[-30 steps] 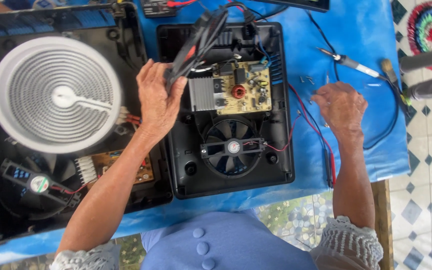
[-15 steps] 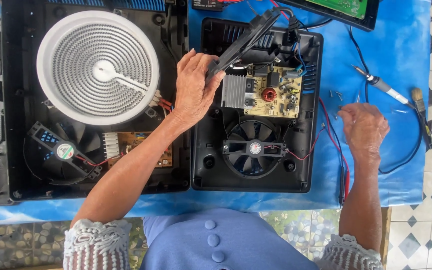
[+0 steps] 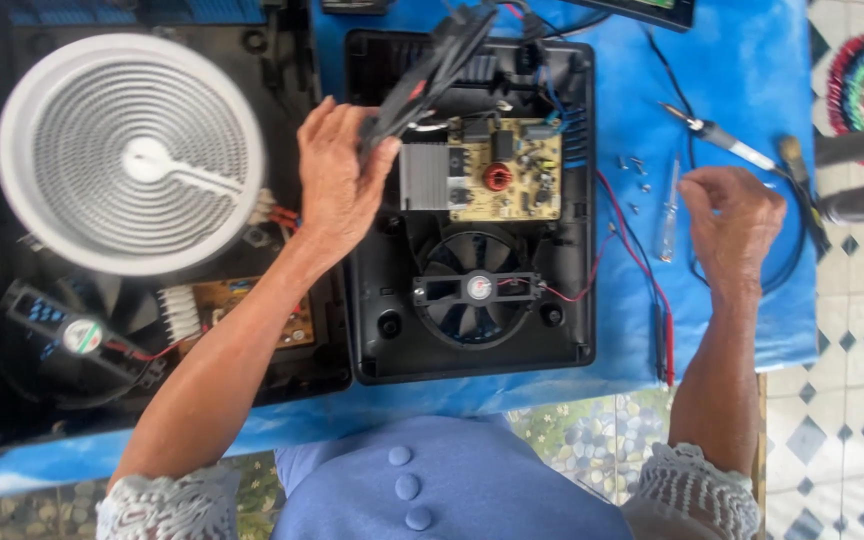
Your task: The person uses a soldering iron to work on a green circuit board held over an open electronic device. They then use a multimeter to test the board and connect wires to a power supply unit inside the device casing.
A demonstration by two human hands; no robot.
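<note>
Over the opened black cooker base (image 3: 472,350), my left hand (image 3: 337,190) grips a black cable bundle (image 3: 422,75); my right hand (image 3: 737,215), fingers loosely curled, hovers by a small screwdriver (image 3: 668,215).

A big white round heater coil (image 3: 130,152) sits left of the black fan (image 3: 474,290). A soldering iron (image 3: 717,134) and small screws (image 3: 634,166) lie to the fan's right on the blue cloth (image 3: 742,60).

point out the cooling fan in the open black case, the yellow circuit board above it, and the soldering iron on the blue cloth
cooling fan (image 3: 479,288): head view, on its round centre hub.
yellow circuit board (image 3: 512,170): head view, on the board's middle, beside the red coil.
soldering iron (image 3: 722,137): head view, on its dark handle.
</note>
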